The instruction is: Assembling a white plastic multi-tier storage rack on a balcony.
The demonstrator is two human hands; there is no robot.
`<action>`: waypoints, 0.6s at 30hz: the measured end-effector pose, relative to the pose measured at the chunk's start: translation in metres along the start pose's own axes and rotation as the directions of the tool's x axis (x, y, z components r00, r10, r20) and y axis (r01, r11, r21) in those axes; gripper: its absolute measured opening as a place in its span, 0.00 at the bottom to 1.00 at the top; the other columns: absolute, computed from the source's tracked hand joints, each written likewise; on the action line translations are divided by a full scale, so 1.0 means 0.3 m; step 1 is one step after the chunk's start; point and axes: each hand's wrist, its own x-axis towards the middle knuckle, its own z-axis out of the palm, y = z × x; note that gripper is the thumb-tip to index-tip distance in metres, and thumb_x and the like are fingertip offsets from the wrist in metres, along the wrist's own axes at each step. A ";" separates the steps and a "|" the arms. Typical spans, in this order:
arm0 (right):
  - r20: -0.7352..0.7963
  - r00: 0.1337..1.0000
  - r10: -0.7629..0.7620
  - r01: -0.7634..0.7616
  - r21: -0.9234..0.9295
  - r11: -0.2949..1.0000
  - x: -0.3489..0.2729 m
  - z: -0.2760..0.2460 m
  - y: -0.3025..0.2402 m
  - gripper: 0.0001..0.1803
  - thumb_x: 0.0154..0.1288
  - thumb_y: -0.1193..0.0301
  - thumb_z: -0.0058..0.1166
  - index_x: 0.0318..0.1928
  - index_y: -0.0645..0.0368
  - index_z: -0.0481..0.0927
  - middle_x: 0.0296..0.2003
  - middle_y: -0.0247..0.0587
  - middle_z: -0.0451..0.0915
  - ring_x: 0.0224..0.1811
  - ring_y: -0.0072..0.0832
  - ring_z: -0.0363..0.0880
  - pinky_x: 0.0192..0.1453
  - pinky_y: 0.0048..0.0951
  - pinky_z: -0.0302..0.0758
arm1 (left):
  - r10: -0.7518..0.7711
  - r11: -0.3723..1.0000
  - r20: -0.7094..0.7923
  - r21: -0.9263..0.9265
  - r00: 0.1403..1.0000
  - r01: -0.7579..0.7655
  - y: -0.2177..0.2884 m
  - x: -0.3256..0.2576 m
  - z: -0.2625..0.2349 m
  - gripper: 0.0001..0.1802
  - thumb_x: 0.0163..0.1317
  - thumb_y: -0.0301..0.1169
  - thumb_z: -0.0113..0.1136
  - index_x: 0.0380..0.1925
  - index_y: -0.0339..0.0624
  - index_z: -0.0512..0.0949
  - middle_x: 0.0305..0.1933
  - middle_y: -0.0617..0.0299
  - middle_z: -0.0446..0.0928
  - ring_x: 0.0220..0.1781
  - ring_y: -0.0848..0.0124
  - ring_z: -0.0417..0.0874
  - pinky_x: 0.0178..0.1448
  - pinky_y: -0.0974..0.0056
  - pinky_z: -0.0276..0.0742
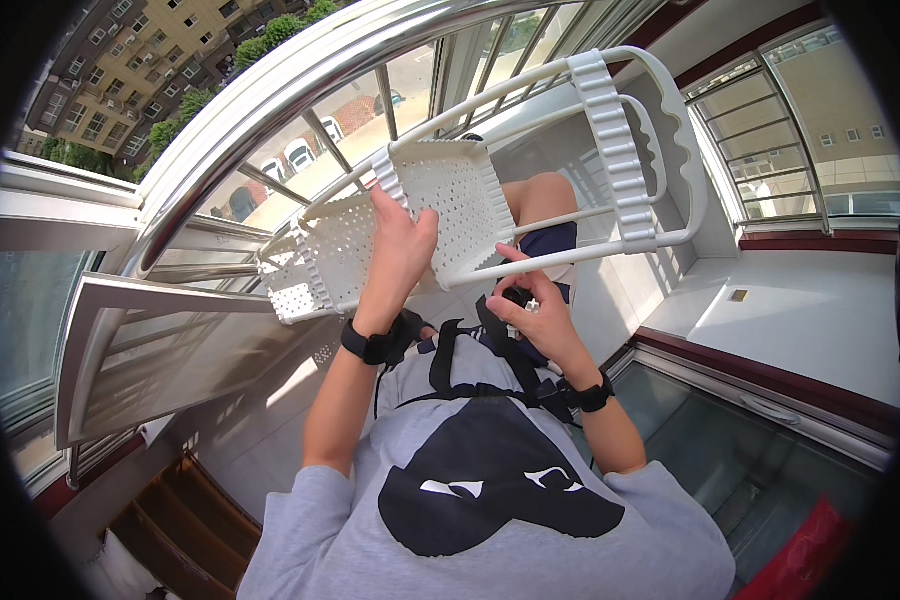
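A white plastic and tube rack with perforated panels and ribbed cross strips is tilted in front of me, close to the curved metal railing. My left hand grips it near the ribbed strip between two perforated panels; the hand covers part of that spot. Lower and to the right, my right hand has its fingers apart, with the index fingertip at the rack's near corner by the lower tube. Nothing shows inside the right hand. The wavy-edged end loop of the rack points right.
A shiny curved railing with upright bars runs along the windows, buildings beyond it. An open window sash juts in at left. Brown wooden shelving stands lower left. A white ledge and a red item are at right.
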 end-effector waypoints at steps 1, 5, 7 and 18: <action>0.002 0.999 -0.045 0.045 0.038 0.998 0.003 0.029 -0.027 0.24 0.65 0.65 0.60 0.59 0.58 0.72 0.32 0.31 0.77 0.25 0.12 0.70 0.20 0.15 0.67 | 0.000 1.000 -0.009 0.004 1.000 0.000 0.007 -0.006 -0.005 0.31 0.59 0.25 0.49 0.61 0.28 0.52 0.48 0.43 0.74 0.48 0.58 0.78 0.55 0.59 0.74; -0.031 0.999 0.044 -0.034 0.275 0.961 0.052 0.050 -0.037 0.14 0.69 0.64 0.56 0.49 0.59 0.78 0.27 0.32 0.77 0.25 0.13 0.71 0.22 0.16 0.68 | 0.087 0.993 0.053 -0.080 0.995 -0.083 0.061 -0.039 -0.069 0.31 0.65 0.29 0.50 0.64 0.30 0.53 0.58 0.43 0.70 0.58 0.56 0.74 0.62 0.59 0.69; -0.010 0.997 0.072 -0.063 0.380 0.923 0.061 0.068 -0.075 0.11 0.71 0.64 0.53 0.43 0.59 0.78 0.24 0.33 0.77 0.24 0.15 0.73 0.21 0.16 0.68 | -0.017 0.973 0.228 -0.220 0.974 0.068 0.073 -0.052 -0.166 0.30 0.67 0.35 0.54 0.62 0.28 0.58 0.59 0.42 0.67 0.61 0.53 0.73 0.64 0.55 0.67; 0.019 1.000 0.010 -0.018 0.465 0.885 0.056 -0.039 -0.160 0.11 0.73 0.63 0.50 0.42 0.59 0.74 0.21 0.38 0.73 0.20 0.21 0.70 0.14 0.19 0.66 | -0.310 0.487 -0.442 0.686 0.841 0.540 -0.497 -0.467 -0.770 0.41 0.61 0.42 0.61 0.67 0.31 0.55 0.68 0.38 0.60 0.68 0.48 0.63 0.70 0.53 0.60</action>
